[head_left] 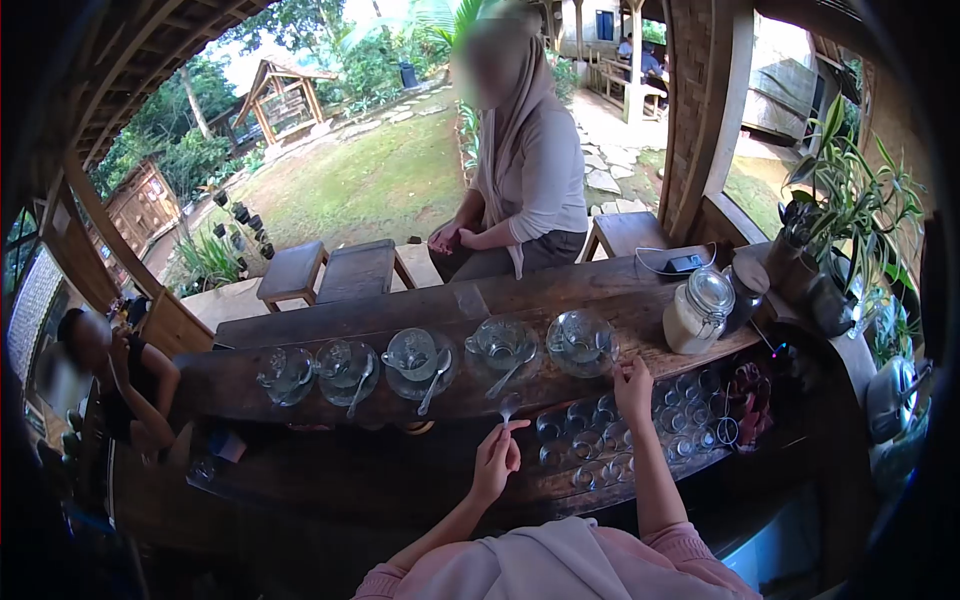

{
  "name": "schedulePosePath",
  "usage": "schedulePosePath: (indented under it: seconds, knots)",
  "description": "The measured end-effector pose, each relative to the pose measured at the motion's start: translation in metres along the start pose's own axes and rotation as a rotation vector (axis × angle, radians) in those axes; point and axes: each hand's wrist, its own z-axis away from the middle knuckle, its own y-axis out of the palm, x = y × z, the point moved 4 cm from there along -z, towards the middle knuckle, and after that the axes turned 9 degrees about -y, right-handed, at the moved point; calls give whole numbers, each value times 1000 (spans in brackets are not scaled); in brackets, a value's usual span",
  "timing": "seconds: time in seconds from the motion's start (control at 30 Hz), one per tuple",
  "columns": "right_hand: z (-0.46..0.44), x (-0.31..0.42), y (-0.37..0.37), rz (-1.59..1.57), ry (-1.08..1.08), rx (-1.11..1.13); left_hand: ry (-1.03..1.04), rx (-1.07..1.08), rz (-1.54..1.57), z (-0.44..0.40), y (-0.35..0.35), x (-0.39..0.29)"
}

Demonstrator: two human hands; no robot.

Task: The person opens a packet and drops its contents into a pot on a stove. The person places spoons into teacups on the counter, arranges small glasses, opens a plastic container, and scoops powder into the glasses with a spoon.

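Left hand (495,462): around 11 o'clock, fingers pinched on a spoon (510,404), which points up towards the ledge
Right hand (633,388): between 12 and 1, fingertips bunched just beside the end saucer (590,368); honestly can't tell if they're gripping anything
Glass cups (411,350): five, strung from 10 to 12 o'clock, saucers sitting near the front edge
Elbow room: tight between saucers, more bare wood on the ledge (625,298) towards the lidded jar (692,320) at 1
Below the edge: small glasses (588,441), packed close, 12 to 1
Lettering: too small to read
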Motion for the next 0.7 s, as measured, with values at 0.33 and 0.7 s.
schedulePosePath:
  seconds: [0.33, 0.7]
  knots:
    - [24, 50, -27, -47, 37, -131, -45, 138, -36, -5, 21, 1]
    - [149, 131, -31, -556, 173, 41, -165, 474, -182, 2, 54, -4]
